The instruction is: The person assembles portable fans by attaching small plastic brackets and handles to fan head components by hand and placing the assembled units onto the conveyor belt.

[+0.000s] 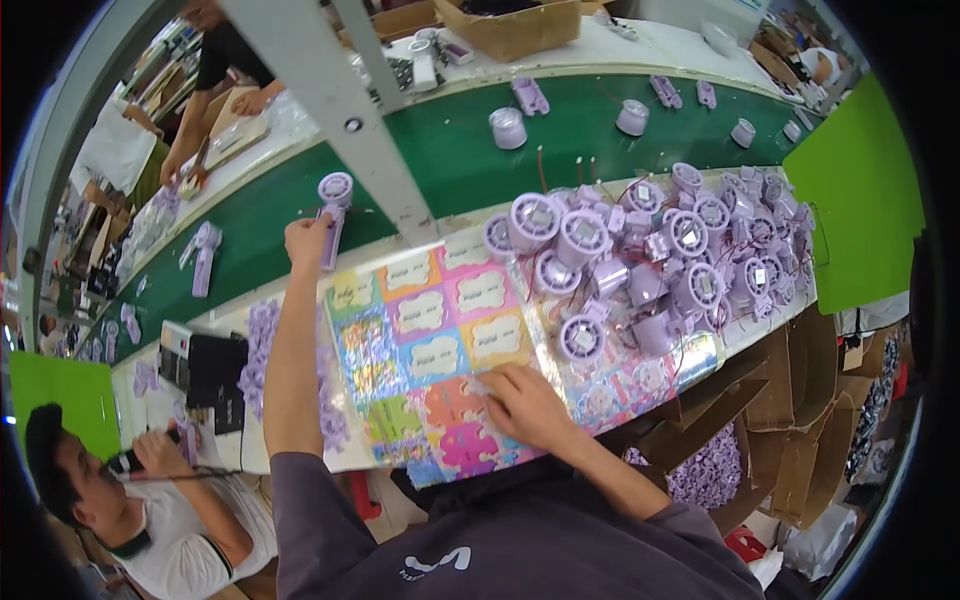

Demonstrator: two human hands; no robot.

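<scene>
From where I stand, the worker's left hand (306, 243) is stretched well forward, its fingers closed around the handle of a purple handheld fan (336, 188). The fan's round head points away from the body, over the near side of the green conveyor belt (450, 150); I can't tell whether it touches the belt.

The right hand (528, 405) lies lower and nearer the body, palm down with bent fingers, on a bright patterned sheet (435, 355) spread across the table (352, 457). Whether those fingers pinch anything, I can't make out.

Beyond the right hand and to its right sits a big heap of round purple fan heads (690, 232), thin red wires poking out. Just left of the left forearm is a pile of small purple parts (262, 345), with a black case (217, 372) beyond it. Below and to the right of the right hand stand open cardboard boxes (815, 400).
</scene>
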